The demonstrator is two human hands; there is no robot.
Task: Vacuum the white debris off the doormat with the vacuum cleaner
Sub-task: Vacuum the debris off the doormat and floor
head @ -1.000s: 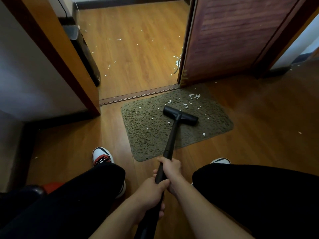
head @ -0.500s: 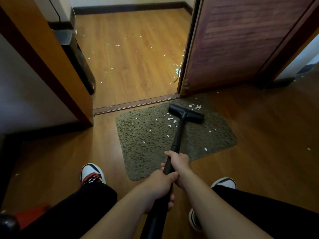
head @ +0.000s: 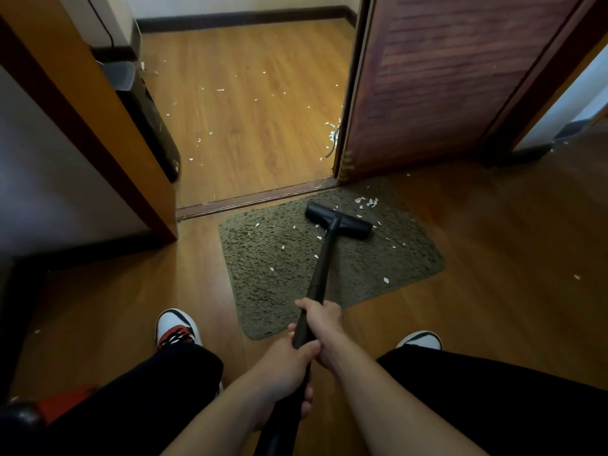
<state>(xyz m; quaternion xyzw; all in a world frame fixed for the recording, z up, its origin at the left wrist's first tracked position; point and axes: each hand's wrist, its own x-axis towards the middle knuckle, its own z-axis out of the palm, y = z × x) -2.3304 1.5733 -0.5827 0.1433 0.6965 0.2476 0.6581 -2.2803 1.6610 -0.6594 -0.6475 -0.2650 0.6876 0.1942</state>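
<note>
Vacuum cleaner wand (head: 320,268): rigid black tube, probably light at the nozzle (head: 339,220), which sits on the shaggy doormat (head: 273,258) toward its 1 o'clock corner. I have both fists wrapped round the tube, right hand (head: 320,324) ahead, left hand (head: 286,373) just behind; I judge that the right place to hold it. White debris (head: 367,202) lies thickest at 12 o'clock of the nozzle; the soft pile may drag. No containers in view.

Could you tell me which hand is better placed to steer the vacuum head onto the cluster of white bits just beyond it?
Right hand: it grips the wand farther down, nearer the vacuum head; the left hand holds behind it.
</note>
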